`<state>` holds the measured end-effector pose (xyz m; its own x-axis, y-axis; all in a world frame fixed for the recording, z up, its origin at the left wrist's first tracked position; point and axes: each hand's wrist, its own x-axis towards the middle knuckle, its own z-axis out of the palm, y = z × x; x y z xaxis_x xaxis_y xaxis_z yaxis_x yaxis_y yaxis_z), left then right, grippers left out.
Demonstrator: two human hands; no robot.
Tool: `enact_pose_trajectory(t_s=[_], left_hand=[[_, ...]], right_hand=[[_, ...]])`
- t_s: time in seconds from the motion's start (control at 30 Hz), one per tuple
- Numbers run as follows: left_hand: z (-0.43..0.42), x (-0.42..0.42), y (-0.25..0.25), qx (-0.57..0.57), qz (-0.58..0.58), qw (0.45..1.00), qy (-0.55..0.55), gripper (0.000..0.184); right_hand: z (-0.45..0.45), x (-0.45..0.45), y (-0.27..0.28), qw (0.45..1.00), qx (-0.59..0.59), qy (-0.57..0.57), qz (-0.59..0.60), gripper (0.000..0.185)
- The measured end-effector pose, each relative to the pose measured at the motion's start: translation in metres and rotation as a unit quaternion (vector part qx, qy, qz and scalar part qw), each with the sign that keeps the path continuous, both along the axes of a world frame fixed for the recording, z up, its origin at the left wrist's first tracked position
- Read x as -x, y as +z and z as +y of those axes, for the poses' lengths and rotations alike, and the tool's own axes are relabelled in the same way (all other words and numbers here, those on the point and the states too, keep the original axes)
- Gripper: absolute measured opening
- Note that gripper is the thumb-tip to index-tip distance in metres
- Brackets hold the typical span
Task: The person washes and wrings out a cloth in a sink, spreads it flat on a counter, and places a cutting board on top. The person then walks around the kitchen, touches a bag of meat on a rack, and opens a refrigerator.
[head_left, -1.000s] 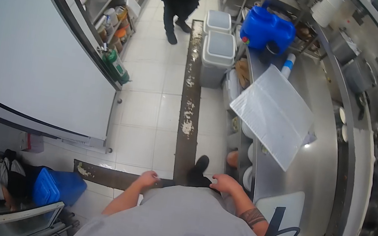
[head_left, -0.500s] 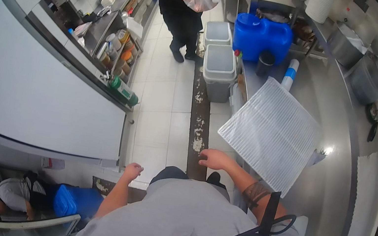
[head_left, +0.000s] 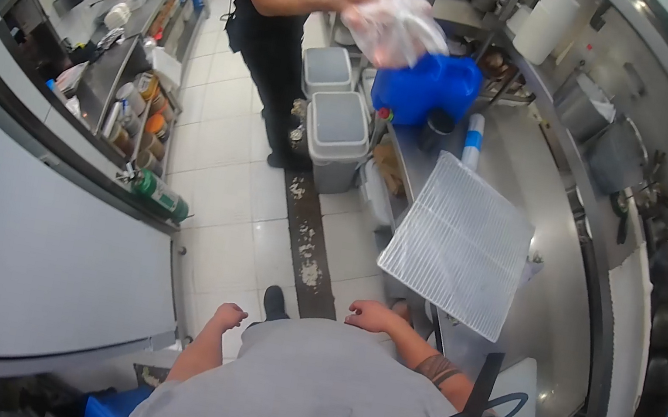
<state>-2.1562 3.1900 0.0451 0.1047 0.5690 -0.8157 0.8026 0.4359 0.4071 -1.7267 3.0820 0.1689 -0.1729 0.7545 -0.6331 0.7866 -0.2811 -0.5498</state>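
Low in the view, my left hand (head_left: 229, 316) hangs beside my grey shirt, fingers loosely curled and nothing in them. My right hand (head_left: 369, 314) is also empty and relaxed, its fingers slightly apart, left of the steel counter. Nearest to it is a white wire rack (head_left: 460, 246) lying over the counter's edge. Behind the rack stand a wrapped roll (head_left: 472, 142), a dark cup (head_left: 438, 126) and a blue jerrycan (head_left: 428, 92). A co-worker in black (head_left: 268, 21) holds out a clear plastic bag (head_left: 395, 29), blurred, partly in front of the jerrycan.
Grey lidded bins (head_left: 339, 127) stand left of the counter. A dark channel (head_left: 308, 248) with white debris runs along the tiled floor (head_left: 222, 190). At the left are a white cabinet (head_left: 36, 247), a green cylinder (head_left: 159, 195) and shelves of jars. Pots (head_left: 585, 109) sit at the right.
The view has moved forward along the aisle. The co-worker appears closer, and the bag has shifted right, over the jerrycan. My right hand has lowered. The person crouching at lower left is now mostly hidden.
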Motion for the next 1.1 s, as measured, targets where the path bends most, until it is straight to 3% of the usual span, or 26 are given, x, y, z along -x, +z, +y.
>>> enact_pose_trajectory(t_s=[0.13,0.27,0.5,0.57,0.6,0.67,0.7,0.8,0.93,1.0,1.07,1.1], left_hand=[[0.075,0.011,-0.025,-0.085,-0.046,0.993,-0.06,0.028],[0.134,0.021,-0.021,-0.081,-0.068,0.99,-0.089,0.028],[0.193,0.047,-0.05,-0.058,-0.057,0.984,-0.157,0.026],[0.194,0.047,-0.055,-0.027,-0.042,0.986,-0.159,0.026],[0.195,0.048,-0.057,0.001,-0.022,0.988,-0.15,0.026],[0.193,0.045,-0.063,0.016,-0.024,0.984,-0.176,0.026],[0.192,0.038,-0.063,0.03,-0.024,0.98,-0.193,0.025],[0.188,0.02,-0.063,0.017,-0.04,0.974,-0.223,0.026],[0.187,-0.008,-0.052,-0.008,-0.103,0.968,-0.23,0.028],[0.188,-0.016,-0.043,-0.007,-0.11,0.967,-0.228,0.028],[0.195,-0.021,-0.039,-0.007,-0.12,0.967,-0.225,0.029],[0.198,-0.021,-0.038,-0.006,-0.108,0.968,-0.227,0.029]], right_hand=[[0.005,0.018,-0.028,0.991,0.0,-0.132,0.011,0.053],[-0.028,0.023,-0.084,0.953,0.013,-0.299,-0.056,0.04],[-0.133,0.066,-0.071,0.904,0.033,-0.416,-0.096,0.036],[-0.164,0.076,-0.086,0.902,0.154,-0.399,-0.063,0.035],[-0.171,0.087,-0.082,0.897,0.156,-0.408,-0.063,0.035],[-0.179,0.107,-0.07,0.828,0.255,-0.498,-0.03,0.034],[-0.182,0.114,-0.07,0.824,0.255,-0.505,-0.029,0.034],[-0.189,0.134,-0.071,0.817,0.182,-0.547,-0.017,0.039],[-0.173,0.126,-0.075,0.812,0.178,-0.555,-0.005,0.035],[-0.169,0.11,-0.093,0.901,0.099,-0.421,-0.029,0.031],[-0.146,0.104,-0.071,0.88,0.017,-0.475,-0.012,0.032],[-0.133,0.099,-0.069,0.868,-0.023,-0.493,-0.057,0.032]])
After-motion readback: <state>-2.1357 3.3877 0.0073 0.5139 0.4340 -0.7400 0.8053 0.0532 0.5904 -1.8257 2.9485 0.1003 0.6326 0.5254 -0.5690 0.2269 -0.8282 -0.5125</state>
